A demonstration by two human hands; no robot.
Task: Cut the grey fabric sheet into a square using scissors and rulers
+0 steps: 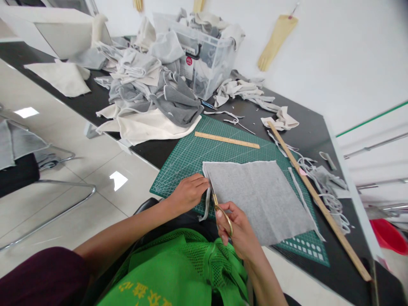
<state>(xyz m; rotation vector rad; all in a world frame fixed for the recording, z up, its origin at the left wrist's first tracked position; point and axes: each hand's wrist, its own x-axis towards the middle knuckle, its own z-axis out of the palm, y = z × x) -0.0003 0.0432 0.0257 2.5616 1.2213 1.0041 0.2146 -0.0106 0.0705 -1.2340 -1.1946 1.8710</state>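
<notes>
A piece of grey cloth lies flat on the green cutting mat. My right hand is closed around the gold handles of a pair of scissors, whose blades are at the cloth's left edge. A narrow strip hangs down beside the blades, along that edge. Just left of the blades, my left hand pinches the cloth's edge with its fingers together. A short wooden ruler rests on the mat beyond the cloth.
A long wooden ruler lies slantwise to the right, beside cut strips. Heaped grey and white cloth covers the back left, next to a full clear plastic bin. A blue pen-like tool lies before the bin.
</notes>
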